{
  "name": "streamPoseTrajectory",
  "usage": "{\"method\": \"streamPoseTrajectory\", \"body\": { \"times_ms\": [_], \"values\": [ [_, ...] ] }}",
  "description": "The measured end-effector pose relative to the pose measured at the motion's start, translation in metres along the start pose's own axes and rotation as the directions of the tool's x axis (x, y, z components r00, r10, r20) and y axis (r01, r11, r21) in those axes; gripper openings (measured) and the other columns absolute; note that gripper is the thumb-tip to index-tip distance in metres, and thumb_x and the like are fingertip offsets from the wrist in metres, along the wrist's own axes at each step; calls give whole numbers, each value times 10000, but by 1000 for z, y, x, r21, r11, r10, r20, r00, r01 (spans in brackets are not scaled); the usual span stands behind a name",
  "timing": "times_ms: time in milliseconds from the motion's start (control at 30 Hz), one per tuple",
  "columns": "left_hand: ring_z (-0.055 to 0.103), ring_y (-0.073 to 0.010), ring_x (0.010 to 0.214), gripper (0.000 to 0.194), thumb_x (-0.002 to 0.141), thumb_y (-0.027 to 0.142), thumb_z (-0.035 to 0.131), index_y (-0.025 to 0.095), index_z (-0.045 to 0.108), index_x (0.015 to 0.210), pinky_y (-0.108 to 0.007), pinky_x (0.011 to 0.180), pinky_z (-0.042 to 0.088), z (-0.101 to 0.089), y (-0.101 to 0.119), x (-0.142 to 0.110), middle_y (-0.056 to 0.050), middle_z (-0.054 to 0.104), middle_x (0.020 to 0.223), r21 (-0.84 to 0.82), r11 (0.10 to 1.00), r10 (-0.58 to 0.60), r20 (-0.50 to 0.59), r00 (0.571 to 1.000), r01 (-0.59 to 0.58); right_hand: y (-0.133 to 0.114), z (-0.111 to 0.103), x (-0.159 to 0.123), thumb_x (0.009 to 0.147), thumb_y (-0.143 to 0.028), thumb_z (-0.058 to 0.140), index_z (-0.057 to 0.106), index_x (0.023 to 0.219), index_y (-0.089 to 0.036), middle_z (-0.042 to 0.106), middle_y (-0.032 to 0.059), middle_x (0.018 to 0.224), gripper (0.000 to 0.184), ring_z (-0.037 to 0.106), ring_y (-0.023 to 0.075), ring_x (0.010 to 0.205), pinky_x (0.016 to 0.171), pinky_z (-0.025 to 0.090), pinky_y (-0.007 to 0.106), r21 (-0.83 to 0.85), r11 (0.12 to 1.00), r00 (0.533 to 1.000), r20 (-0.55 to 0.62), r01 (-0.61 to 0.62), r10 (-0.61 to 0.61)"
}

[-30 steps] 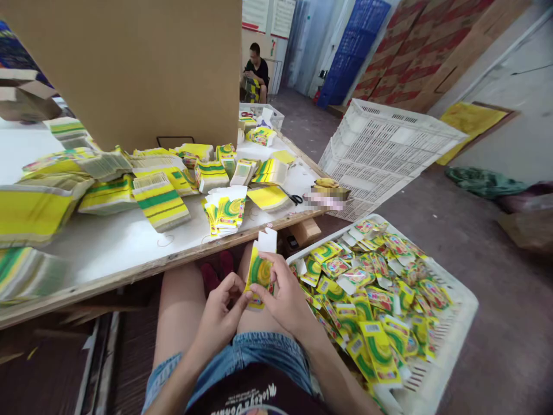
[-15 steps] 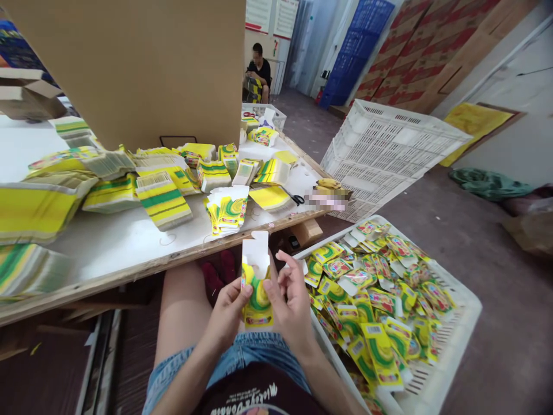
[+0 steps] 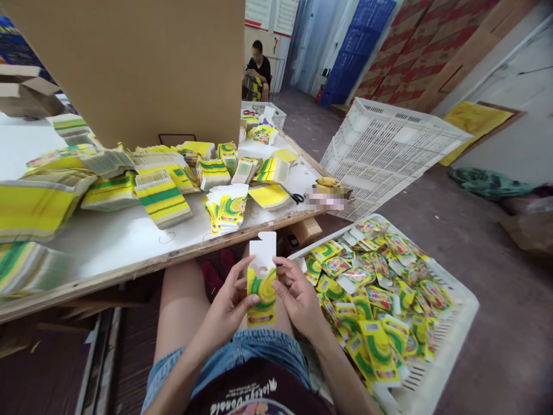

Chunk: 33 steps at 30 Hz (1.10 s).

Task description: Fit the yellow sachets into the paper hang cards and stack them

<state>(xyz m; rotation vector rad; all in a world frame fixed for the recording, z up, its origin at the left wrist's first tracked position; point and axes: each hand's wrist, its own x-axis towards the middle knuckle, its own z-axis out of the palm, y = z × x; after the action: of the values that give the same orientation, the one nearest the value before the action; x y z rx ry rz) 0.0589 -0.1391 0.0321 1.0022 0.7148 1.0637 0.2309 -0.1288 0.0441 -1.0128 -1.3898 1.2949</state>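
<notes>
Above my lap, a small yellow and green cardboard box (image 3: 262,288) is held upright between both hands, its white top flap standing up. My left hand (image 3: 235,297) grips the left edge, thumb across the printed front. On the opposite edge my right hand (image 3: 296,294) pinches it with thumb and fingers. A fanned pile of similar flat boxes (image 3: 231,207) lies on the table (image 3: 203,230) just beyond my hands. To my right, a white plastic crate (image 3: 458,334) is heaped with many more yellow and green boxes (image 3: 380,346).
Bundles of flat printed cardboard (image 3: 162,199) cover the table's left and middle, in front of a large brown carton (image 3: 151,69). Black-handled scissors (image 3: 297,198) and bananas (image 3: 329,183) lie near its right corner. Stacked white crates (image 3: 389,150) stand beyond. A person (image 3: 258,72) sits at the back.
The box has turned to face me more squarely and shifted slightly right. My right hand's raised fingers have come down onto its right edge, and my left hand has shifted its hold.
</notes>
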Motion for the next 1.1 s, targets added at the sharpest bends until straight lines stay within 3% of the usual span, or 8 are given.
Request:
{"method": "streamPoseTrajectory", "body": {
  "times_ms": [200,333,433,533,667,733,867,1100],
  "values": [
    [656,-160,818,413,766,215,746,220,523,1113,-253,738,511,-1,-4,-1,-23,693,932,-11,997,-81,22,996,81,-6,-17,-2,932,-327,532,611,957,-201,594,8,787,150,552,141,711,640,429,244,-188,982,993,106,-29,49],
    [629,-149,830,263,780,220,731,187,557,975,-224,720,489,8,-4,-2,-23,678,896,72,994,-79,3,997,79,-6,-19,-3,936,-335,520,618,732,-177,578,8,700,276,523,134,661,614,394,246,-317,948,997,82,35,-10],
    [646,-147,787,501,799,223,712,258,428,1210,-255,715,509,12,-1,-2,-27,684,974,-12,997,-70,-17,997,70,-4,-13,-2,925,-318,545,634,953,-202,623,15,787,150,573,148,720,666,435,254,-250,968,999,-15,32,-37],
    [673,-176,825,767,802,226,709,309,235,1399,-306,760,531,12,-2,-2,-66,673,1099,-46,996,-80,-2,997,80,-3,-11,0,916,-326,558,503,1274,-253,645,10,850,369,601,159,750,705,474,275,-145,989,998,-62,4,-13],
    [670,-193,872,477,801,236,700,212,528,1246,-287,800,523,7,-11,-1,-90,679,1128,68,996,-55,-39,998,58,-11,-21,2,948,-406,464,725,958,-210,644,69,959,327,591,213,941,849,457,343,-308,944,993,21,118,-117],
    [669,-184,839,412,803,234,689,210,588,1202,-282,793,527,6,-16,-1,-85,680,1147,148,988,-23,-105,994,39,-16,-26,2,928,-436,484,739,933,-195,630,61,894,352,586,203,860,757,468,322,-362,929,997,50,79,-66],
    [664,-212,944,448,824,190,636,238,586,1266,-300,843,527,9,-16,0,-86,650,1235,224,974,-8,-82,997,26,-19,-24,-2,819,-285,634,596,1160,-222,610,-33,720,349,524,127,605,539,391,223,-401,902,977,73,-157,202],
    [656,-241,1025,495,813,212,662,212,544,1294,-340,869,531,12,-10,2,-115,653,1240,59,996,-73,-22,997,74,-21,-14,-1,806,-200,582,536,1040,-228,409,-104,551,239,410,110,503,504,292,215,-538,830,983,13,-146,181]
  ]
}}
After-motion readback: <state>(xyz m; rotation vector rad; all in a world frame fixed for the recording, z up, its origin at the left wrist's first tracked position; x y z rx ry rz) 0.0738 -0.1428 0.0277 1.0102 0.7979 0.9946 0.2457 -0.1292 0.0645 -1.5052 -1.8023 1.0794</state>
